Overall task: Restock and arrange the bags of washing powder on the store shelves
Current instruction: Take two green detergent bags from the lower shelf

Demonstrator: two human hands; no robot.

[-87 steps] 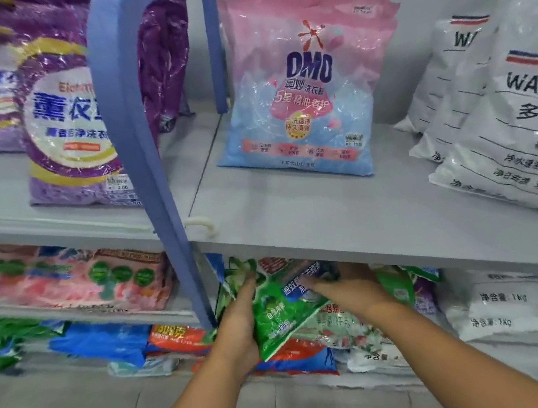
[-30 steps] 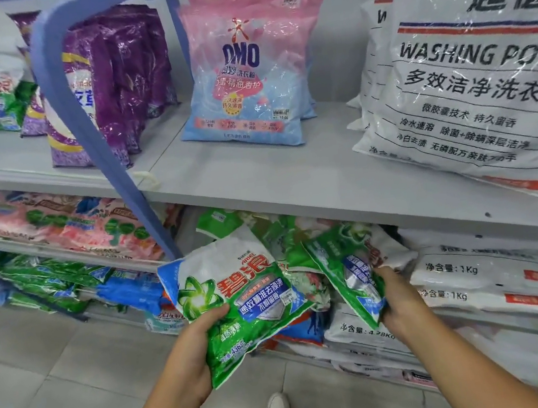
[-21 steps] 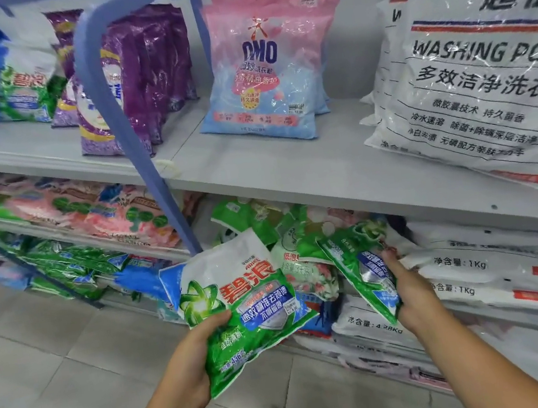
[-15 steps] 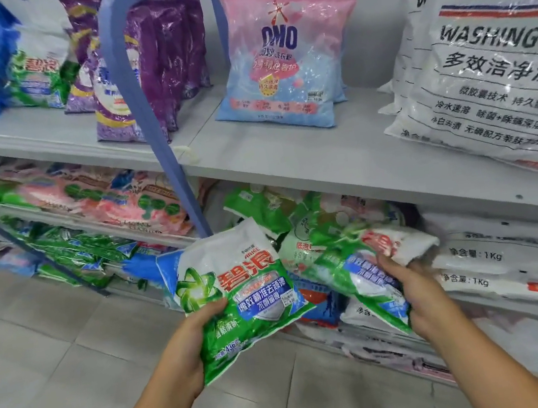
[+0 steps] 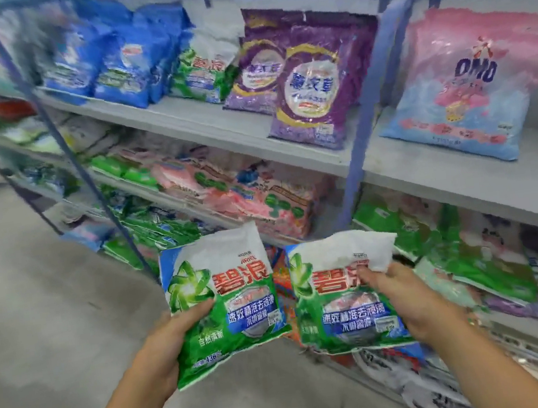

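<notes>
Your left hand (image 5: 163, 346) grips one green bag (image 5: 225, 299); your right hand (image 5: 409, 301) grips another green bag (image 5: 339, 297), near the shelves (image 5: 285, 132).

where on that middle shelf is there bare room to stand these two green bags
Bare shelf runs in front of the green bag, between the blue bags and the purple bags. A smaller strip lies between the blue post and the pink OMO bag. The lower shelves are crowded with piled bags.
</notes>
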